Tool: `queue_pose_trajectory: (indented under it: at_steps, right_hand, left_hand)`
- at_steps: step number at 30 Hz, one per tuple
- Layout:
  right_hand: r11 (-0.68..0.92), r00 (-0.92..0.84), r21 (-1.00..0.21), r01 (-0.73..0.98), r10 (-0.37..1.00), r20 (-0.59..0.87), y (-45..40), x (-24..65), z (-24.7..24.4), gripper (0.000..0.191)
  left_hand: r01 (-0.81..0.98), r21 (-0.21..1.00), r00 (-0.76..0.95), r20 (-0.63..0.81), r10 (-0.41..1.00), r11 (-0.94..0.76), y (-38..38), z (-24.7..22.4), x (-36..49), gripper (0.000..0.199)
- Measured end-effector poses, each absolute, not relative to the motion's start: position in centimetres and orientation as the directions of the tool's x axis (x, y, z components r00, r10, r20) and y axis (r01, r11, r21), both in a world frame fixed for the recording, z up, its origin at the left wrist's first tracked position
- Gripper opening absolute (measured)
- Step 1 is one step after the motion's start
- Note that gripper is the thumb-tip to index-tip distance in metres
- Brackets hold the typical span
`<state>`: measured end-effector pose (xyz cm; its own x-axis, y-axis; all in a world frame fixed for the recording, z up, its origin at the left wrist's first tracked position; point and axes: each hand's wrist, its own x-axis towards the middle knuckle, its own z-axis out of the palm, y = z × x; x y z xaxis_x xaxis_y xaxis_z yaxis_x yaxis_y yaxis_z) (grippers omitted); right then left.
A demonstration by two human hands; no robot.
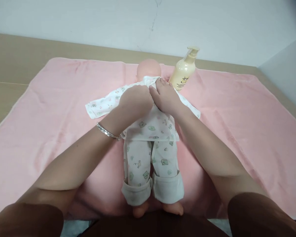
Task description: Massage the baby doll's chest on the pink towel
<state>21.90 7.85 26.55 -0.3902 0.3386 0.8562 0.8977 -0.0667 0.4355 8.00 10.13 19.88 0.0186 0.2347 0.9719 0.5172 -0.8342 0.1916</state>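
A baby doll (149, 68) lies stretched out with its head away from me, its face not showing. It has on a white long-sleeved shirt (151, 126) printed with small animals, and matching trousers (140, 161) with turned-up cuffs. At the middle of the chest my left hand (136, 100) is closed on the shirt's fabric, its fingertips hidden behind the knuckles. My right hand (166, 95) rests flat on the shirt's upper right part, fingers stretched toward the collar and thumb close to my left hand. Both sleeves spread out sideways, and the bare feet (172, 209) point toward me.
A pink blanket (64, 131) covers most of the table (17, 56) under the doll. Just beyond my right hand stands a cream pump bottle (185, 70), beside the doll's head. A white wall (101, 26) rises behind the table.
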Motion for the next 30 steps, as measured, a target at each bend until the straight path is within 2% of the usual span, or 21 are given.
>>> queue_pose_trajectory:
  at_steps: [3,7,11,14,17,20,25,30]
  right_hand:
    - [-0.116,-0.375,0.430,0.895,0.324,0.869,7.4,21.2,24.8,0.056]
    - [-0.145,-0.416,0.471,0.870,0.294,0.860,5.7,19.8,22.4,0.053]
    - [-0.002,-0.456,0.491,0.871,0.365,0.812,3.3,18.8,22.9,0.043]
    - [0.049,-0.433,0.438,0.898,0.278,0.858,2.5,18.6,23.9,0.051]
    - [0.019,-0.426,0.436,0.900,0.258,0.867,3.8,19.0,24.0,0.054]
    - [0.003,-0.470,0.492,0.870,0.300,0.830,5.6,19.5,23.5,0.049]
    - [0.032,-0.568,0.582,0.813,0.270,0.778,5.5,19.5,23.3,0.051]
    - [-0.003,-0.532,0.556,0.831,0.285,0.797,5.4,19.3,23.0,0.051]
  left_hand:
    - [0.520,0.224,-0.002,0.966,0.260,-0.825,11.2,20.8,7.6,0.027]
    - [0.401,0.235,-0.084,0.972,0.220,-0.885,13.6,21.6,8.2,0.033]
    - [0.265,0.271,-0.212,0.952,0.219,-0.925,14.9,21.3,9.1,0.031]
    - [0.215,0.266,-0.264,0.942,0.207,-0.940,15.0,21.0,9.3,0.031]
    - [0.208,0.253,-0.262,0.945,0.195,-0.945,15.0,20.8,9.3,0.033]
    - [0.205,0.254,-0.262,0.945,0.197,-0.945,15.1,20.8,9.3,0.035]
    - [0.222,0.266,-0.255,0.944,0.207,-0.938,15.3,20.9,9.3,0.038]
    - [0.229,0.263,-0.260,0.944,0.202,-0.937,15.2,20.8,9.3,0.038]
